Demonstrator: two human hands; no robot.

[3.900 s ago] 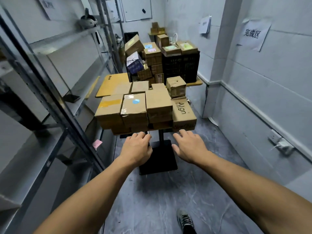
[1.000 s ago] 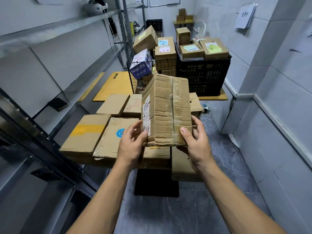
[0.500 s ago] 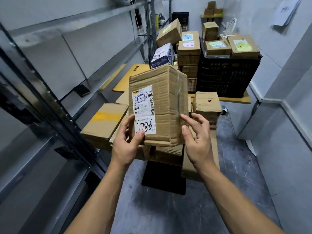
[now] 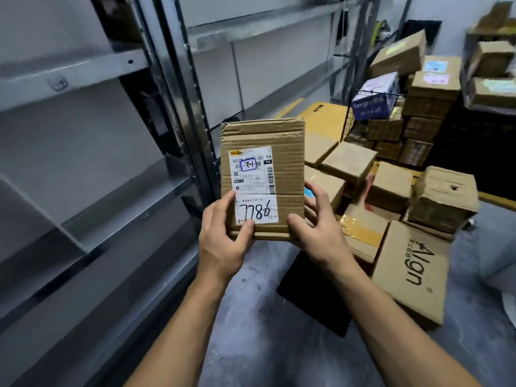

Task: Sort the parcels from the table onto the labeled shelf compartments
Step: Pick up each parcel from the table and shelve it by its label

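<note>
While held up for reading, parcel (image 4: 287, 152): upright in mid-air, white label (image 4: 252, 185) facing the camera, handwritten 7786 legible.
Left hand (image 4: 220, 241): curled round the parcel's lower left corner, thumb pressed on the label's bottom edge.
Right hand (image 4: 318, 227): gripping the parcel's lower right corner, thumb on the front, fingers wrapped round the side.
Shelf rack (image 4: 181, 107): immediately left of the parcel and behind it; compartment tags too small to read.
Remaining boxes (image 4: 349, 163): crowded just right of the parcel and below it, at least half a dozen.
Progress: apparently early; one parcel picked and under check, none visible on the shelves in view, placement and the rest of the pile yet to do.
</note>
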